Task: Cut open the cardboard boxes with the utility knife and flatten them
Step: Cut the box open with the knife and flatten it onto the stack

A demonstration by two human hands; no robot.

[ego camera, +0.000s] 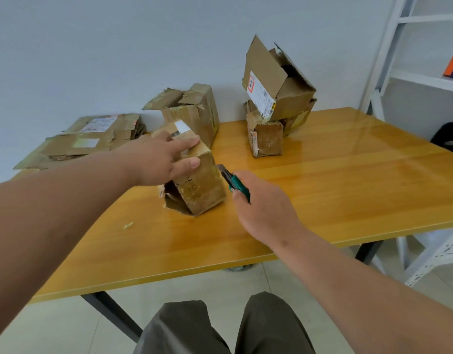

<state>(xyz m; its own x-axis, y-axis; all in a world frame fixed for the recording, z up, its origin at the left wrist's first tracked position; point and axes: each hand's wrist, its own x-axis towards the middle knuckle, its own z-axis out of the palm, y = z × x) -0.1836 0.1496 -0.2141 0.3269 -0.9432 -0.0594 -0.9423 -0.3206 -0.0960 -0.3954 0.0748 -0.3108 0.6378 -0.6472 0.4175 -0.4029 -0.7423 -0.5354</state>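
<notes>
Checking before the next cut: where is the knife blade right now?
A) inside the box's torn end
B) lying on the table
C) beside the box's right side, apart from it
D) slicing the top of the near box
C: the right hand grips the utility knife, its blade just off the right side of the near box, which the left hand steadies.

Bright, even daylight fills the room and shadows stay soft. Glare streaks across the glossy table (348, 159), strongest toward its far right corner. The picture is slightly soft all over, wide-angle bending shows at the edges, and the shelf (404, 47) on the right leans inward.
</notes>
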